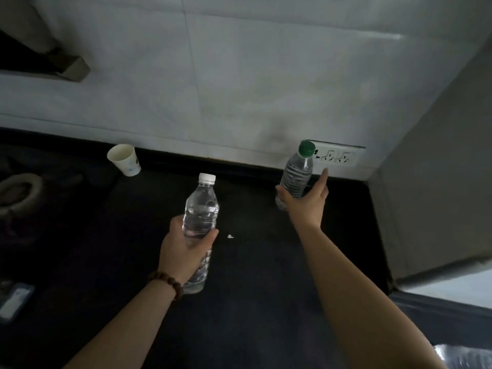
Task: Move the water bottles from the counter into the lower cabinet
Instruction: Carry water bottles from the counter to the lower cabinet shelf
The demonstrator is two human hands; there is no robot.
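My left hand (183, 251) grips a clear water bottle with a white cap (201, 209) around its middle, held above the dark counter (253, 288). My right hand (306, 203) holds a second clear bottle with a green cap (296, 174) near its lower half, tilted slightly, with the forefinger stretched out beside it. This bottle is close to the back wall. A beaded bracelet circles my left wrist. The lower cabinet is out of sight.
A white paper cup (125, 159) stands at the back of the counter to the left. A wall socket strip (338, 155) sits behind the green-capped bottle. A grey side wall (431, 182) bounds the counter on the right. Dim objects lie at the far left.
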